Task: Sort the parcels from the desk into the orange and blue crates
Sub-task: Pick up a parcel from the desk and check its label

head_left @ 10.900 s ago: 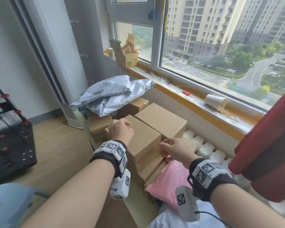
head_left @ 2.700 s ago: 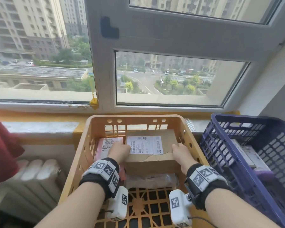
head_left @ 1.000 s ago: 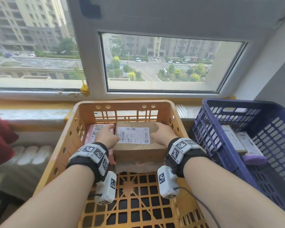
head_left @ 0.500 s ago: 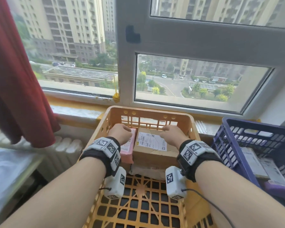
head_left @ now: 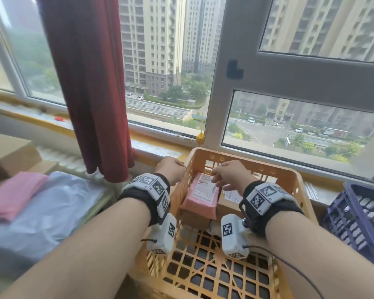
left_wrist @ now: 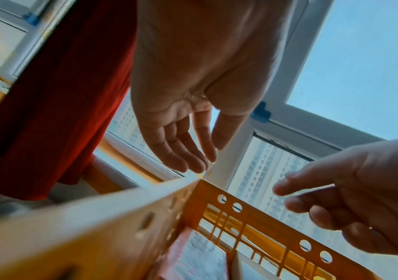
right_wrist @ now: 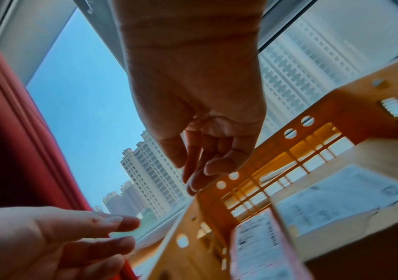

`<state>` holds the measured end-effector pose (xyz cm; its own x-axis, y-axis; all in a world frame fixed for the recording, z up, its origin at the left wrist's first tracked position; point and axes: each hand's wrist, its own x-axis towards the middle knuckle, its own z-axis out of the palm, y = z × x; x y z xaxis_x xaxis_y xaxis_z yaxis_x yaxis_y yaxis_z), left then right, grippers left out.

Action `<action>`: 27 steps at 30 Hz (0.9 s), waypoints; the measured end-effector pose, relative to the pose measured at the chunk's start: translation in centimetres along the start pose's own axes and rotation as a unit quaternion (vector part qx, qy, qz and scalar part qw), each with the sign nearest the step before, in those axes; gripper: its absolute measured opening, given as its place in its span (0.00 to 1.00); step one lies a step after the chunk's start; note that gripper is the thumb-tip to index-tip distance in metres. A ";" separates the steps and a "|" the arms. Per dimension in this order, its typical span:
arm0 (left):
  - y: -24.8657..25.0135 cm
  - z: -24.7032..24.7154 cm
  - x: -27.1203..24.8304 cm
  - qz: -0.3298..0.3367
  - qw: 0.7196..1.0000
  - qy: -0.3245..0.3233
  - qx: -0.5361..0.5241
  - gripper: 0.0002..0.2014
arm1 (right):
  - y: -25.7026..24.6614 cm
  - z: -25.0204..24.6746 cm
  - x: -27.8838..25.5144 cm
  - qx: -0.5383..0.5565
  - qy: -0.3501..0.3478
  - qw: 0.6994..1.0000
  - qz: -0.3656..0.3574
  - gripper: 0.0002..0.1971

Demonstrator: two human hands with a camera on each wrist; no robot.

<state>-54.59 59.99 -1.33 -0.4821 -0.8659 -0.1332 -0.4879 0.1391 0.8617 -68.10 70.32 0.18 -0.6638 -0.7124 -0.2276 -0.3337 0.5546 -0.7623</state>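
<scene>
The orange crate [head_left: 294,182] stands below the window. Inside it a pink parcel [head_left: 200,195] with a white label lies on the left, and a brown cardboard box [head_left: 229,201] with a label sits beside it on the right. My left hand [head_left: 171,169] hovers over the crate's left rim, fingers relaxed and empty, as the left wrist view shows [left_wrist: 188,149]. My right hand [head_left: 227,175] hangs above the pink parcel with loosely curled fingers [right_wrist: 202,168] and holds nothing. The blue crate [head_left: 363,214] stands at the right edge.
A dark red curtain [head_left: 89,83] hangs left of the orange crate. On the desk at the left lie a pink bag [head_left: 13,197], pale plastic mailers [head_left: 50,214] and cardboard boxes [head_left: 7,154]. The window sill [head_left: 160,145] and a radiator [head_left: 61,158] run behind.
Both hands have come off the brown box and risen, shifting left over the crate's left side. The head has turned left, bringing the curtain and desk parcels into view.
</scene>
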 end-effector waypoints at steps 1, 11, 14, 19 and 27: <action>-0.5 -1.0 -0.2 0.000 1.000 0.004 -0.007 0.10 | -0.8 0.7 -0.4 0.006 -0.002 1.000 -0.008 0.08; -7.4 -13.2 -2.2 -0.019 0.998 0.054 -0.035 0.14 | -9.8 11.2 -3.9 0.050 -0.058 0.997 -0.028 0.06; -10.0 -17.0 -2.6 -0.030 0.996 0.071 -0.039 0.14 | -12.2 15.0 -4.9 0.060 -0.076 0.995 -0.031 0.05; -14.4 -23.0 -3.4 -0.049 0.992 0.097 -0.057 0.14 | -15.9 21.2 -6.3 0.045 -0.097 0.993 -0.049 0.07; -21.8 -33.0 -5.3 -0.077 0.984 0.134 -0.091 0.09 | -21.2 31.5 -9.4 0.039 -0.151 0.986 -0.063 0.09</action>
<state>-17.38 45.74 -3.23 -0.1918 -0.9689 -0.1561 -0.3894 -0.0709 0.9183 -33.76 51.72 -0.62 -0.3873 -0.8756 -0.2886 -0.3402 0.4267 -0.8380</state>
